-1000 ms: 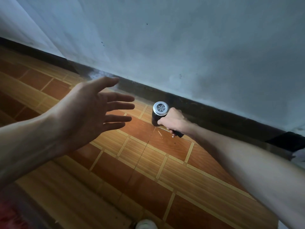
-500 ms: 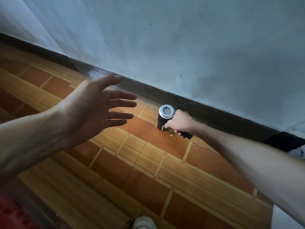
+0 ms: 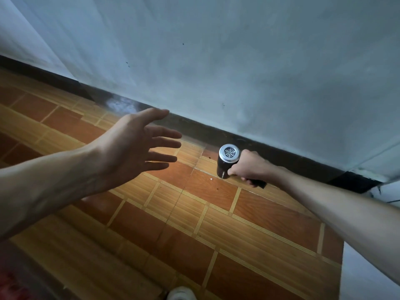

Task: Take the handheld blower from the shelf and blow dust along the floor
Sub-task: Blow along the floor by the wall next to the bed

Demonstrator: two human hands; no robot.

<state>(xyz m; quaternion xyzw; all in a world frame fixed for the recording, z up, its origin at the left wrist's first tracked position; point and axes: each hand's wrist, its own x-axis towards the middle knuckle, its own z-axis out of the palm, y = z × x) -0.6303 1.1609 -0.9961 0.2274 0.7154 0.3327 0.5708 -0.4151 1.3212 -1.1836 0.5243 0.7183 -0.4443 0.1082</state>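
Blower (image 3: 227,161) farther right — right hand (image 3: 249,165)

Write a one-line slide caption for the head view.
Right hand aims a handheld blower down at the tiled floor beside the dark baseboard; left hand hovers open.

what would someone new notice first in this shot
The black handheld blower with its silver grille, gripped in the right hand low over the floor by the dark baseboard. Then the left hand, open with fingers spread, held out above the orange patterned floor tiles.
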